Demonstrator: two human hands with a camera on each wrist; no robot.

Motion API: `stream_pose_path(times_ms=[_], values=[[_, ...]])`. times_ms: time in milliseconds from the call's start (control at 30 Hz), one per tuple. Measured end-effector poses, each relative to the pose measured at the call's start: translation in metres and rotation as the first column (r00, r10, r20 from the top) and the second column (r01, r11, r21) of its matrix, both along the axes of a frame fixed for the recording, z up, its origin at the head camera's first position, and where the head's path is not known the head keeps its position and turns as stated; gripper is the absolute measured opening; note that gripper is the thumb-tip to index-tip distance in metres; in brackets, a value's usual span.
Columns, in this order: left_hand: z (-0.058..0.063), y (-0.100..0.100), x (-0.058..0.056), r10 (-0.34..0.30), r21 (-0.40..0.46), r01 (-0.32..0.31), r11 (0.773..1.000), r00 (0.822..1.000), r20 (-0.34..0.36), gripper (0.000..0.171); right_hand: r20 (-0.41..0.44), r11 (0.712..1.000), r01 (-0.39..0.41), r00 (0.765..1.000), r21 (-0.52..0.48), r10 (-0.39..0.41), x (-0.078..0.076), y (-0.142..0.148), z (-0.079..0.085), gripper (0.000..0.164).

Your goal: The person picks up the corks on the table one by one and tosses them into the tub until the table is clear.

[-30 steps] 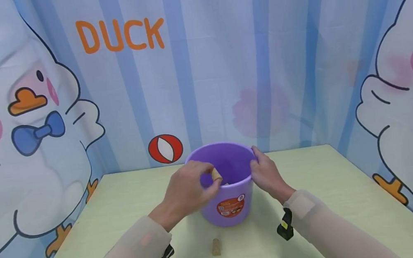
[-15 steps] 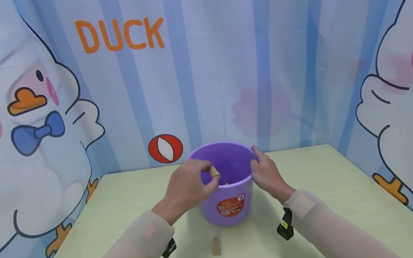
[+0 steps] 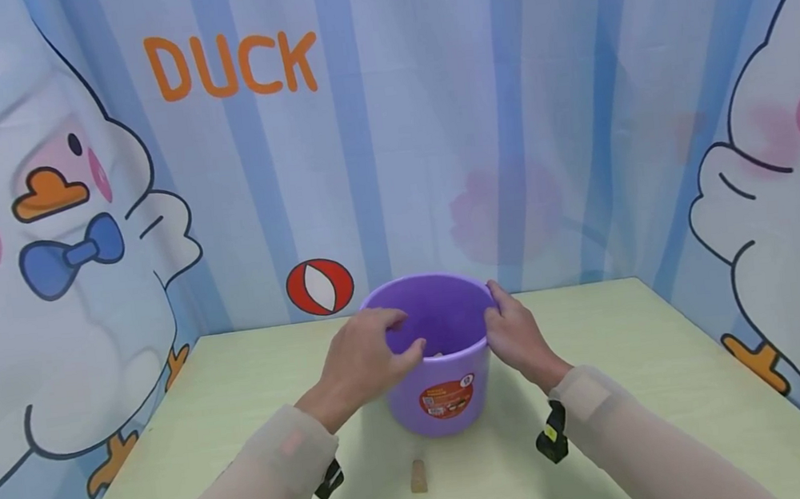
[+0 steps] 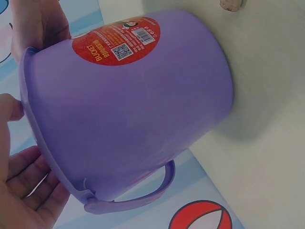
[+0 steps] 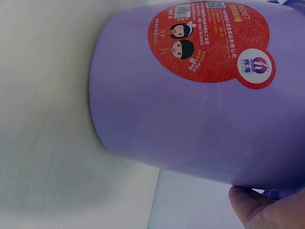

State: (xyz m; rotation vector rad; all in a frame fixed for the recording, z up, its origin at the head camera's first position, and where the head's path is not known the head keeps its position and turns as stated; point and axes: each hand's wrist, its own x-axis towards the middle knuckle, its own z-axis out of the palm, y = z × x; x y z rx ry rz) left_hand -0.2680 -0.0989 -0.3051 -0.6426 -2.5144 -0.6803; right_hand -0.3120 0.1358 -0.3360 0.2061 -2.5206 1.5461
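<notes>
A purple plastic bucket (image 3: pixel 408 411) stands upright on the table. At its left rim is my left hand (image 3: pixel 363 357), thumb and fingers spread apart with nothing between them. In the left wrist view that hand's fingers (image 4: pixel 47 195) reach past the rim. My right hand (image 3: pixel 522 338) grips the bucket's right rim, its thumb (image 5: pixel 248 202) against the outer wall in the right wrist view. A small tan cork (image 3: pixel 418 477) stands on the table in front of the bucket. Just a bit of something tan (image 3: pixel 437 354) shows inside the bucket; the rest is hidden by the front wall.
The pale table (image 3: pixel 258 424) stretches to both sides of the bucket. Behind it hangs a blue striped curtain (image 3: pixel 416 119) with printed ducks. A carrying handle (image 4: pixel 143 198) hangs down the bucket's side in the left wrist view.
My left thumb and fingers have parted, and the cork they pinched over the bucket is gone from them. The right hand keeps its grip on the rim.
</notes>
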Motion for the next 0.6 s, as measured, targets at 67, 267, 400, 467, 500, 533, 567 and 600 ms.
stream_pose_path(times_ms=[67, 267, 400, 467, 500, 533, 567, 600], values=[[-0.001, 0.000, 0.001, -0.013, 0.006, 0.013, 1.000, 1.000, -0.024, 0.040, 0.001, 1.000, -0.001, 1.000, -0.001, 0.001, 0.000, 0.000, 0.000, 0.062], [-0.005, 0.000, 0.007, -0.059, 0.009, 0.059, 0.998, 0.995, -0.077, 0.038, -0.007, 1.000, 0.001, 1.000, 0.002, -0.001, 0.001, 0.000, 0.000, 0.062], [-0.006, -0.002, 0.010, -0.079, -0.002, 0.080, 0.997, 0.989, -0.123, 0.037, -0.009, 1.000, 0.001, 1.000, 0.012, -0.001, 0.001, 0.000, 0.000, 0.062], [-0.006, -0.003, 0.011, -0.082, -0.006, 0.082, 0.997, 0.986, -0.145, 0.036, -0.008, 1.000, 0.001, 1.000, 0.014, -0.001, 0.001, 0.000, 0.000, 0.062], [-0.007, -0.004, 0.012, -0.084, -0.008, 0.084, 0.996, 0.984, -0.154, 0.036, -0.008, 1.000, 0.001, 1.000, 0.013, -0.001, 0.001, 0.000, 0.000, 0.062], [-0.007, -0.006, 0.012, -0.084, -0.012, 0.083, 0.996, 0.983, -0.162, 0.035, -0.008, 1.000, 0.000, 1.000, 0.012, 0.000, 0.001, 0.000, 0.000, 0.062], [-0.007, -0.007, 0.013, -0.086, -0.013, 0.085, 0.996, 0.982, -0.171, 0.035, -0.007, 1.000, -0.001, 1.000, 0.012, 0.001, 0.001, 0.000, 0.000, 0.062], [-0.007, -0.008, 0.014, -0.086, -0.016, 0.085, 0.996, 0.980, -0.180, 0.034, -0.007, 1.000, 0.001, 1.000, 0.013, -0.001, 0.001, 0.000, 0.000, 0.062]])
